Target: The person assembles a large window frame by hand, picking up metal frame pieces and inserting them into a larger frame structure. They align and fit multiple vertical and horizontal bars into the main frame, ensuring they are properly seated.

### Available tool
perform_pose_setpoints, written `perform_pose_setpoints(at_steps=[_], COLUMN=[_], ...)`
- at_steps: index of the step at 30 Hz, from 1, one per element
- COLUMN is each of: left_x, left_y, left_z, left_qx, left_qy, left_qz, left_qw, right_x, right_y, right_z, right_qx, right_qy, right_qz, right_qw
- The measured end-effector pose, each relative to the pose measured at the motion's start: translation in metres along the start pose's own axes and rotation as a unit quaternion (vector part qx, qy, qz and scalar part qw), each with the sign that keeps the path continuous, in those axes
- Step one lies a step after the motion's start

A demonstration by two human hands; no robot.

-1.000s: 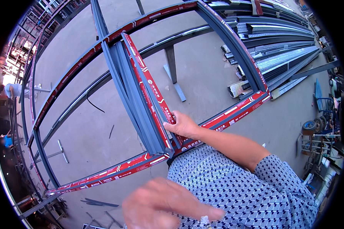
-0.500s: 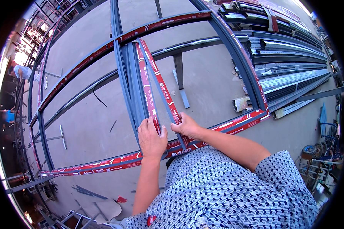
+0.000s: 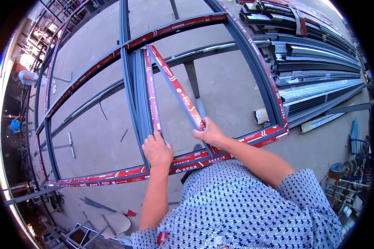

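Note:
A large dark grey metal window frame [image 3: 257,81] with red protective film lies across stands in front of me. My right hand [image 3: 212,133] is closed round the near part of a loose grey strip with red film [image 3: 178,89], which slants away from the upright bar. Its far end rests close to that bar, and its near end lies over the frame's near rail [image 3: 253,139]. My left hand [image 3: 158,150] is closed on the near end of a second red-filmed strip [image 3: 151,91], lying along the grey middle bar [image 3: 138,87]. Its fingertips are partly hidden.
Long grey profiles [image 3: 320,62] lie stacked on the floor to the right. A cart with blue wheels [image 3: 336,167] stands at the lower right. Support stands [image 3: 191,74] are under the frame. Another person [image 3: 27,76] is at the far left, near more frames.
My right hand has moved right with its strip, so the gap between the two strips is wider at the near end. My left hand has shifted slightly left and stays on its strip.

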State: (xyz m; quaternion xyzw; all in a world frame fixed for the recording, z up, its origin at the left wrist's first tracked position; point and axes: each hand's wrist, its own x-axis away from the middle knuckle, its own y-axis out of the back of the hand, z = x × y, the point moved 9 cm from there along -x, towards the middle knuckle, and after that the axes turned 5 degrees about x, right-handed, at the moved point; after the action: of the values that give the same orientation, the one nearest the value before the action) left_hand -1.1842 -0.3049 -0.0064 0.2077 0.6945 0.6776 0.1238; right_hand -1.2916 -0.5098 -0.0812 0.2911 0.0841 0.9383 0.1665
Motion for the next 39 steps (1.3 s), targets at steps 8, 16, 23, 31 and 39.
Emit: perform_pose_setpoints(at_steps=[8,16,23,31,39], left_x=[0.001,0.002,-0.008,-0.015,-0.019], left_y=[0.004,0.019,0.026,0.016,0.01], left_z=[-0.004,-0.017,-0.06,-0.123,-0.169], left_qx=[0.017,0.045,0.127,0.214,0.2], left_qy=[0.006,-0.021,-0.122,-0.201,-0.219], left_qz=[-0.029,-0.08,-0.121,-0.049,-0.009], left_qw=[0.999,0.996,0.977,0.955,0.955], right_x=[0.025,0.054,0.065,0.083,0.081], right_y=[0.068,0.101,0.121,0.154,0.187], right_z=[-0.006,-0.012,-0.011,-0.021,-0.039], right_qx=[0.189,0.203,0.16,0.173,0.024], right_qy=[0.025,0.061,0.059,0.034,0.053], right_qz=[-0.089,-0.165,-0.181,-0.192,-0.161], right_qw=[0.978,0.963,0.968,0.965,0.985])
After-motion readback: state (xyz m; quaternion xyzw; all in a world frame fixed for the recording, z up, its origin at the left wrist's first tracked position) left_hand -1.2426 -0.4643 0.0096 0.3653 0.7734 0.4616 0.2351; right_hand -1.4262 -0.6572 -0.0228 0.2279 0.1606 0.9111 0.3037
